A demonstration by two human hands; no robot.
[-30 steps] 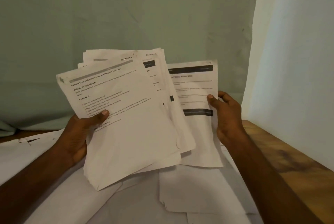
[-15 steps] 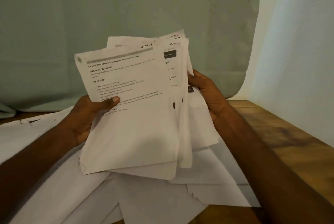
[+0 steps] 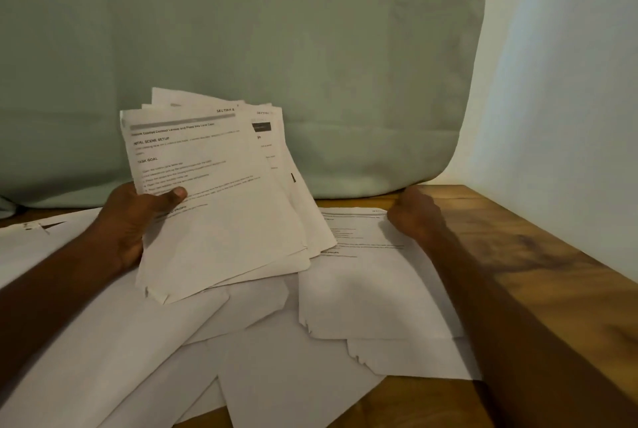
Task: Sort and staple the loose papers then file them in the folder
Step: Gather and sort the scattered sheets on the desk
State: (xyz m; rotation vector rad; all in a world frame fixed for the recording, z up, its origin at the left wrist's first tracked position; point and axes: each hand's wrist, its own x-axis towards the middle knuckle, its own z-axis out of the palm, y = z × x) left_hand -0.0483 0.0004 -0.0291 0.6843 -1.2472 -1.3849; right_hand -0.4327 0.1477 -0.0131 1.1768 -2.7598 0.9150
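My left hand (image 3: 127,220) grips a fanned stack of printed papers (image 3: 221,206) by its left edge, thumb on the front page, and holds it upright over the table. The front page has a grey header bar and lines of text. To the right, a printed sheet (image 3: 362,272) lies flat on the table. My right hand (image 3: 416,217) sits at that sheet's top right corner with its fingers curled down onto the paper, pinching the corner. Several loose white papers (image 3: 276,376) lie overlapping beneath both arms, some with torn edges.
The wooden table (image 3: 535,272) shows bare on the right and at the front edge. A pale green cloth (image 3: 310,47) hangs along the back. A white wall (image 3: 569,117) stands close on the right.
My right hand tucked its sheet into the stack, let go and dropped to the printed sheet on the table. The stack moved down and left in my left hand.
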